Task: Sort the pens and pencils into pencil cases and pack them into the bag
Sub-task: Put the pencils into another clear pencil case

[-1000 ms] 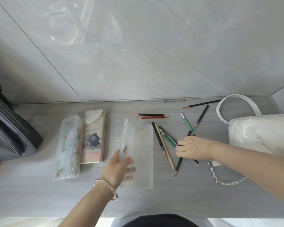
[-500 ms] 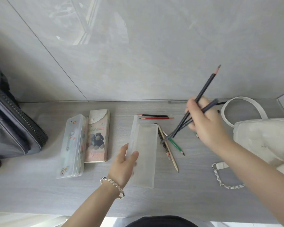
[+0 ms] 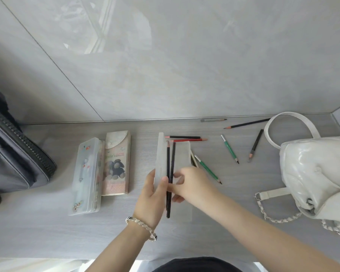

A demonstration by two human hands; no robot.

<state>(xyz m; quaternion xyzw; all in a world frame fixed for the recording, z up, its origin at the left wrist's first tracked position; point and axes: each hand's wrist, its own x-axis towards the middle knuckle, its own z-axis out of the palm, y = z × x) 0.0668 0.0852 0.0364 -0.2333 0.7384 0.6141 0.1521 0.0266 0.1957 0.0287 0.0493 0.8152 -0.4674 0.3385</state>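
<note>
"What are the hands doing, closest to us?"

"The left hand (image 3: 151, 195), with a bracelet (image 3: 141, 225) on its wrist, grips the near left edge of the frosted case (image 3: 182, 154), thumb on top. The right hand (image 3: 192, 185) pinches two dark pencils (image 3: 170, 169) and lines them up lengthways over the case, in the lower middle of the frame."

"Are they lying flat?"

"I can't tell. If the fingers let go while the pencils are tilted, I'd expect them to slide out onto the surface (image 3: 47, 222)."

"And the case?"

"It's light plastic, held by one edge. A nudge from the right wrist could tip it, or knock the raised lid (image 3: 161, 152) down on the tips."

"What's beyond it?"

"A green pencil (image 3: 207, 169) lies just right of the case. Beside it is a pale pencil (image 3: 193, 159), partly hidden by the case's edge and easy to miss. A red pencil (image 3: 188, 140) and a black pencil (image 3: 183, 137) lie just past the far end. More are scattered towards the white bag (image 3: 318, 173) at the right, and a grey pencil (image 3: 213, 120) lies against the wall (image 3: 165, 65)."

"Any risk of a mis-sort?"

"Probably. From here I can't tell pens from pencils."
</note>
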